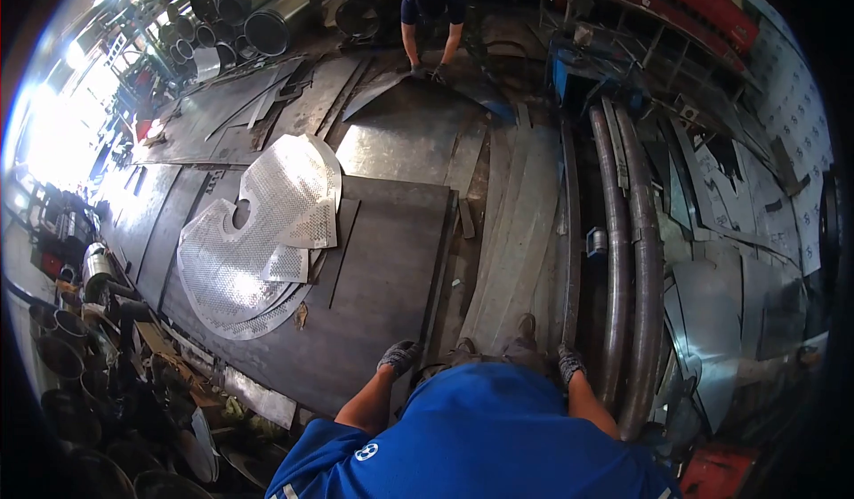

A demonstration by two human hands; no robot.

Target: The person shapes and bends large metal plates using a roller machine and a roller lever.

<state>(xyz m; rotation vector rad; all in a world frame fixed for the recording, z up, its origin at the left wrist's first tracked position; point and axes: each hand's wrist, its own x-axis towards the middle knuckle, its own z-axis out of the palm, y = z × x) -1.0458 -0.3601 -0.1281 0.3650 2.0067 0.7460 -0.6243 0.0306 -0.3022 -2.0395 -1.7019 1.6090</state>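
My left hand (399, 357), in a grey knit glove, hangs low beside the right edge of a stack of dark metal sheets (391, 268). It holds nothing that I can see and its fingers look loose. On my other side, my gloved right hand (570, 363) hangs near a long metal bar (569, 232), also with nothing visible in it. Both hands are small in view, so finger detail is limited. Perforated, rounded metal sheets (258, 223) with a notch lie on the dark stack ahead and to the left.
A co-worker (431, 10) bends at the far end, both hands at a peaked metal sheet (427, 99). Two long pipes (623, 268) lie to my right, past a small blue part (597, 242). Round ducts (267, 32) fill the back left; cut pieces (62, 357) crowd the near left.
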